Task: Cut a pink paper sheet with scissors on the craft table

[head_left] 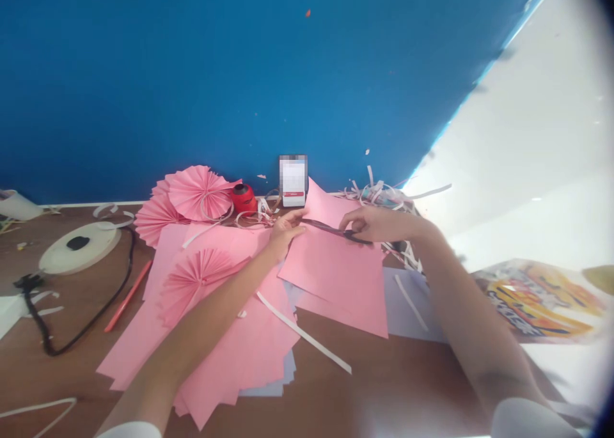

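Observation:
My left hand [286,231] pinches the far left edge of a pink paper sheet [336,272] lying on the brown floor. My right hand [371,224] grips dark scissors [336,231], whose blades lie across the sheet's far part, pointing toward my left hand. More pink sheets [230,348] are stacked under my left forearm. A folded pink paper fan [201,277] lies on them.
Two pink fans [196,192] lean against the blue wall, beside a red tape dispenser [244,198] and a small white box [293,181]. Paper strips [384,195] are piled at right. A white round device [79,246] with a black cable, a red pencil [127,296] and a colourful packet [542,297] lie around.

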`<state>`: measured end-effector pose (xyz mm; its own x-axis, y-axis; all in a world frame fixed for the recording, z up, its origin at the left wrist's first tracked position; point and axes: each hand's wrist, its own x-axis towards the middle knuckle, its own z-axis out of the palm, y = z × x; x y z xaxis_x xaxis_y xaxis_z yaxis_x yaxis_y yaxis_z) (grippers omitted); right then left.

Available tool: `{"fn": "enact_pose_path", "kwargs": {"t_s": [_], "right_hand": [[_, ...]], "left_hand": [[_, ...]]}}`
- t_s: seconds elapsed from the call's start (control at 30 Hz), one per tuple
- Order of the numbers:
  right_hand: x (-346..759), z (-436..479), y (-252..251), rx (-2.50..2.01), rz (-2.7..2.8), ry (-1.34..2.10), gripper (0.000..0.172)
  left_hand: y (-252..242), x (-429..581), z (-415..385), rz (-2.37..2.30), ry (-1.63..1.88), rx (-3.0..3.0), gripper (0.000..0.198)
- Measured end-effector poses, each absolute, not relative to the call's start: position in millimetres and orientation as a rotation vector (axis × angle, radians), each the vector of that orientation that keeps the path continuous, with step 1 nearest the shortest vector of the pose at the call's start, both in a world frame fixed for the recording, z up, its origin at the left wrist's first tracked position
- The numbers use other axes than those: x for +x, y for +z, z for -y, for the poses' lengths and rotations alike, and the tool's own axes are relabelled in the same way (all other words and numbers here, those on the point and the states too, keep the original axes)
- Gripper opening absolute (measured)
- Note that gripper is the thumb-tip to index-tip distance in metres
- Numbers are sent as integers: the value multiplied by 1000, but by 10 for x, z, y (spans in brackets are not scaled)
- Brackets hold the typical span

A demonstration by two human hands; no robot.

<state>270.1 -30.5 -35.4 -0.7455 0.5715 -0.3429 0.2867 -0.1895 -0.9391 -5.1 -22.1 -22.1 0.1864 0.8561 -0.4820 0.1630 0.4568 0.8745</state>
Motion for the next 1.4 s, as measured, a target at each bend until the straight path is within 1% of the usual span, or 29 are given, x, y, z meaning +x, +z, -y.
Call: {"fn": "enact_pose_path", "kwargs": {"t_s": [0.07,0.13,0.23,0.3,0.43,0.5,0.6,0.83,1.0,1.07,1.13,1.23,1.3,1.4], "right_hand": [[2821,343,-229,-1177,1892,1945,32],[2891,361,-196,-1422,1938,1761,31],[2863,334,-335,-1874,1976,1402,27],[2789,297,-493,-2120,1968,1249,27],[2685,255,-734,-2300,1933,1225,26],[2680,258,-792,-2350,1900,1230,28],[2691,273,-855,-2408,1867,1205,33],[2654,295,-1003,-2340,1968,1170,35],[2611,277,-1039,-2414,1928,1152,36],[2579,253,-1051,-2382,1882,1170,33],[2522,232,-1055,-2182,1878,1256,32],[2390,226,-1032,-1696,1913,1425,39],[2296,242,-1006,-1434,1882,1464,42],[2203,266,-992,-1300,1832,1454,49]], "left_hand": [[-207,-42,217,-1358,632,1045,46],[-193,-23,212,-1423,590,1101,44],[-161,8,187,-1513,481,1240,43],[-115,21,149,-1554,372,1350,44],[69,33,45,-1595,-17,1519,44],[183,37,-4,-1579,-216,1584,41],[311,29,-65,-1531,-311,1644,36],[325,-142,-160,-1258,-502,1662,24],[291,-228,-183,-1162,-587,1658,26],[289,-232,-183,-1125,-617,1657,26],[294,-226,-184,-1070,-653,1670,26],[310,-211,-187,-1021,-685,1676,28],[321,-203,-189,-1022,-675,1675,29],[330,-201,-192,-1007,-645,1637,29]]}}
